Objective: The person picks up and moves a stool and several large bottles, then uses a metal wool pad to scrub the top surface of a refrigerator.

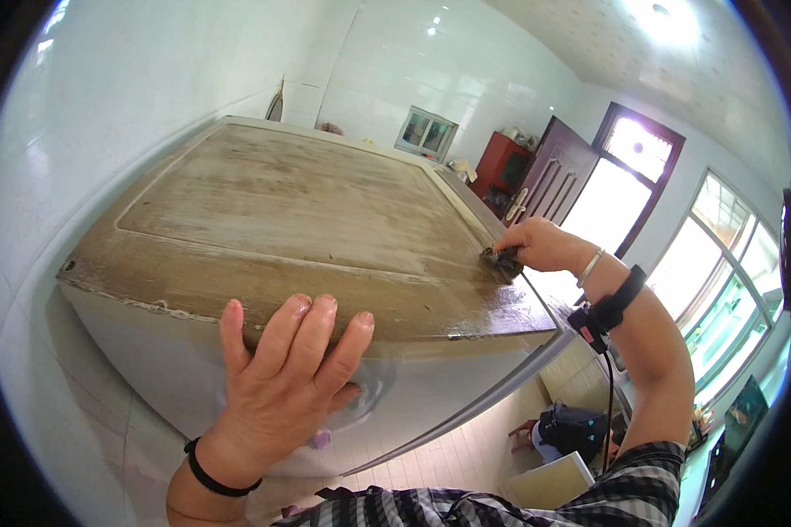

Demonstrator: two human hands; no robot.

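Before me is the grimy, brown-stained top of a refrigerator (283, 197), with a raised rim around its recessed middle. My right hand (544, 247) pinches a dark, wet scouring pad, perhaps steel wool (501, 263), pressed to the top near its right edge. Wet shine shows on the surface just in front of the pad. My left hand (287, 375) lies spread against the near side panel (171, 349), its fingertips over the top's edge and nothing held. Pale, crumbly residue (161, 307) runs along that edge to the left.
A tiled wall (138, 79) stands close on the left and behind. An open brown door (563, 168) and a red cabinet (498, 168) are beyond the right edge. Below right, a dark bag (573, 428) sits by a small red stool (522, 436). A cable (610, 402) hangs from my right wrist strap.
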